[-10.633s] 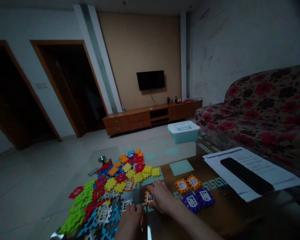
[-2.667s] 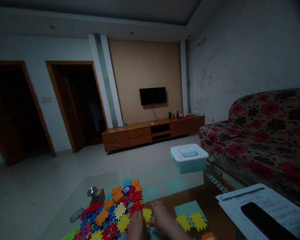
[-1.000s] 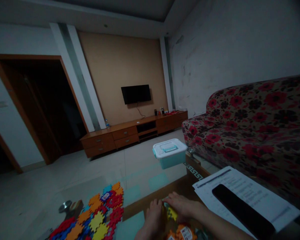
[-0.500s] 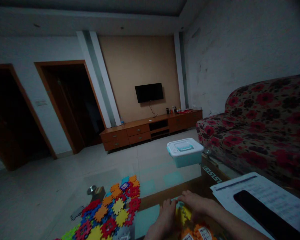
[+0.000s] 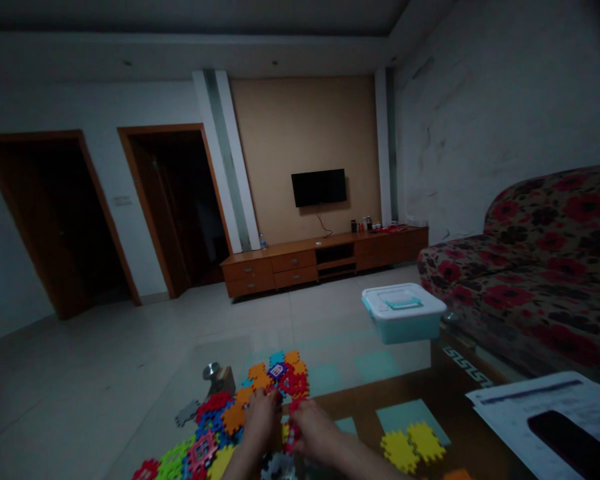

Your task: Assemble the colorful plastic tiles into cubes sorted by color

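My left hand [image 5: 261, 415] is over the pile of colourful interlocking toy blocks [image 5: 234, 419], its fingers bent down among them; whatever they hold is hidden. Beside it, my right hand [image 5: 316, 427] has its fingers curled on a red block [image 5: 295, 408] at the pile's right edge. The pile mixes red, blue, orange, yellow and green flat pieces with toothed edges. Right of my right forearm, two yellow blocks [image 5: 413, 445] lie edge to edge on the glass table. Part of an orange block [image 5: 457, 475] shows at the bottom edge.
A white-lidded turquoise storage box [image 5: 405, 327] stands at the table's far right. Printed papers [image 5: 505, 407] lie at the right with a black phone [image 5: 570, 437] on them. A flowered sofa [image 5: 545, 260] is beyond. A television [image 5: 320, 188] hangs above a wooden cabinet [image 5: 295, 267].
Both hands have moved left, from the yellow blocks to the pile. The yellow blocks now lie uncovered on the table. My view has turned left.
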A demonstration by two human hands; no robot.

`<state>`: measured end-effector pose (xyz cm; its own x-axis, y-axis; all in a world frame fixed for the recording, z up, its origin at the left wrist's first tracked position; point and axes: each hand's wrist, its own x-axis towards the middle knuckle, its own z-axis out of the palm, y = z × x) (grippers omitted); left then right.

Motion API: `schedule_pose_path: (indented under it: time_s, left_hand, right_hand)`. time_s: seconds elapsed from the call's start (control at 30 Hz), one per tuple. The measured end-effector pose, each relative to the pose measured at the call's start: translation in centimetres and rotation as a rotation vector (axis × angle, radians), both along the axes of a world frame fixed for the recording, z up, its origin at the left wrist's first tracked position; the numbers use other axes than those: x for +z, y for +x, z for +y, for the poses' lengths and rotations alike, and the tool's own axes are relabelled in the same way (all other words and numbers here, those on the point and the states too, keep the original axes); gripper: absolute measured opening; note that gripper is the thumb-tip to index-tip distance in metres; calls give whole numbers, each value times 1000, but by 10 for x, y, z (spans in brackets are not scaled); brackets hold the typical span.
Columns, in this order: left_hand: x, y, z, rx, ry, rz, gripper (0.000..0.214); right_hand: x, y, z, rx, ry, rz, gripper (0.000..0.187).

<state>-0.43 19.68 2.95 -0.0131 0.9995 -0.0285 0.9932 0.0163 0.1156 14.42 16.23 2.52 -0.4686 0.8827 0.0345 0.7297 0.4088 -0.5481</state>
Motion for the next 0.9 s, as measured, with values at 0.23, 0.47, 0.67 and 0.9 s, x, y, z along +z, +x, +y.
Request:
schedule_pose_path:
  time_s: [0.23, 0.47, 0.67, 0.9]
  left_hand:
    - [-8, -27, 8, -62, 36, -77, 33]
    - [4, -47, 6, -71, 164, -168, 39]
    - [16, -42, -3, -91, 225, -214, 42]
    - [9, 39, -19, -278, 153, -297, 40]
  right_hand:
    - [-3, -62, 19, -127, -74, -144, 70]
    - [-3, -62, 17, -36, -59, -277, 78]
    - [14, -51, 1, -75, 6, -248, 67]
    - [24, 87, -3, -163, 55, -232, 33]
